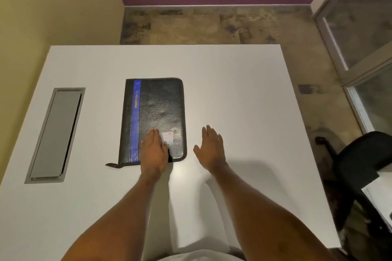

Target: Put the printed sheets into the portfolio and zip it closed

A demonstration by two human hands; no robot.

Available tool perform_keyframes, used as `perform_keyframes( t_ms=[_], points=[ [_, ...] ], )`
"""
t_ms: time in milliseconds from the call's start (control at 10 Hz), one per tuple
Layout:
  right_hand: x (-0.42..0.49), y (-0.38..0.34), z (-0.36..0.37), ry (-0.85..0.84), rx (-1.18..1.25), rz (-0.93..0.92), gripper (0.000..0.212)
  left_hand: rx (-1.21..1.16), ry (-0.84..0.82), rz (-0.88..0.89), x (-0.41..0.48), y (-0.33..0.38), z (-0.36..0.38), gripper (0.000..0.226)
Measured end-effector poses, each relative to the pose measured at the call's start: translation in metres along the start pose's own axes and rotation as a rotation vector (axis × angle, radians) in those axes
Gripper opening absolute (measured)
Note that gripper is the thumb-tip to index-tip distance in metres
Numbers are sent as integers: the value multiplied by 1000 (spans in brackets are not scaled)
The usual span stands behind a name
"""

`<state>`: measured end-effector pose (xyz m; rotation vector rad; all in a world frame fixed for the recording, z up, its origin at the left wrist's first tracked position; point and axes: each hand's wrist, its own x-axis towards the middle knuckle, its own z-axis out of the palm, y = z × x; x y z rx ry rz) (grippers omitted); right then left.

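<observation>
A black portfolio (157,110) with a blue stripe and yellow lettering lies closed and flat on the white table (233,91). Its zip pull tab (112,165) sticks out at the near left corner. My left hand (153,152) rests flat on the portfolio's near edge, fingers together, gripping nothing. My right hand (211,147) hovers open just right of the portfolio, palm turned inward, fingers apart. White printed sheets (379,197) lie at the far right edge of the view, beyond the table.
A grey cable hatch (55,135) is set into the table on the left. A black office chair (360,165) stands to the right of the table. A glass door (360,27) is at the back right.
</observation>
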<state>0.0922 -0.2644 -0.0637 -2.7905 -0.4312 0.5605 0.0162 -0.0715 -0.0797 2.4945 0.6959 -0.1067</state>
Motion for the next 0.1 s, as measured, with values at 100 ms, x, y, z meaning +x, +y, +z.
perform_keyframes(
  t_ms=[100],
  points=[
    [-13,32,-18,66,-65,22,76,-51,-28,83,-12,42,10,58]
  ],
)
